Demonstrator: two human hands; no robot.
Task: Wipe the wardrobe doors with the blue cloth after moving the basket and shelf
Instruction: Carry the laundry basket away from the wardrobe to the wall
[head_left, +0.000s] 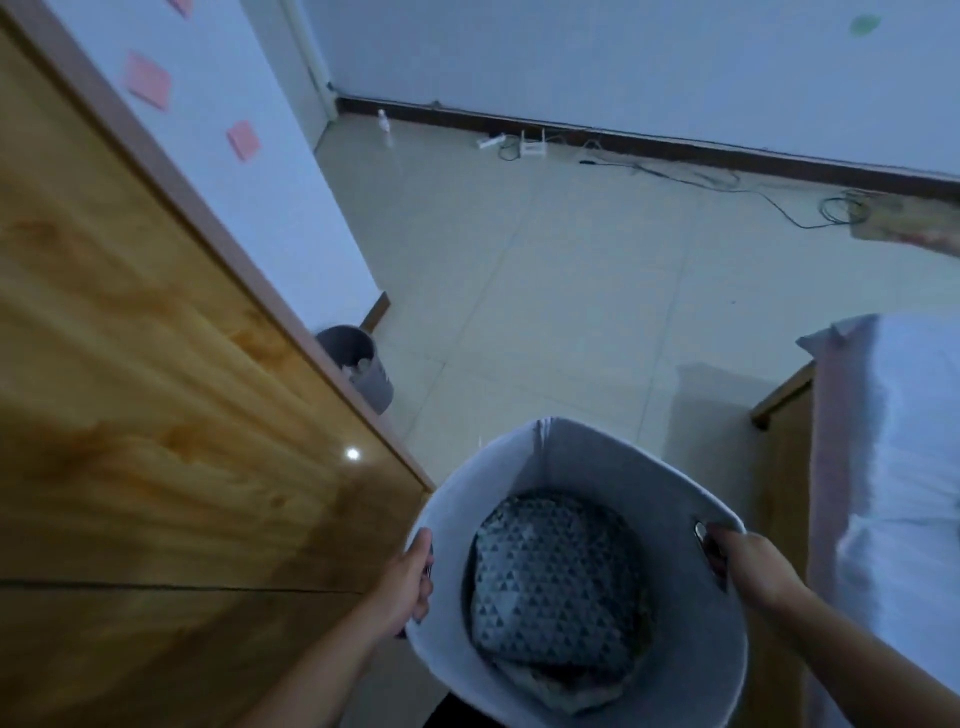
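Both hands grip the basket (582, 587), a round, soft-walled pale grey tub held above the tiled floor (545, 291) beside the glossy wood-grain wardrobe door (156, 415). Left hand (410, 577) wraps the left rim, fingers closed; right hand (753, 566) curls its fingers through a cut-out handle. Inside lies folded fabric (550, 582) printed with small triangles. The basket's near edge runs out of view.

No legible text, labels or numbers anywhere.
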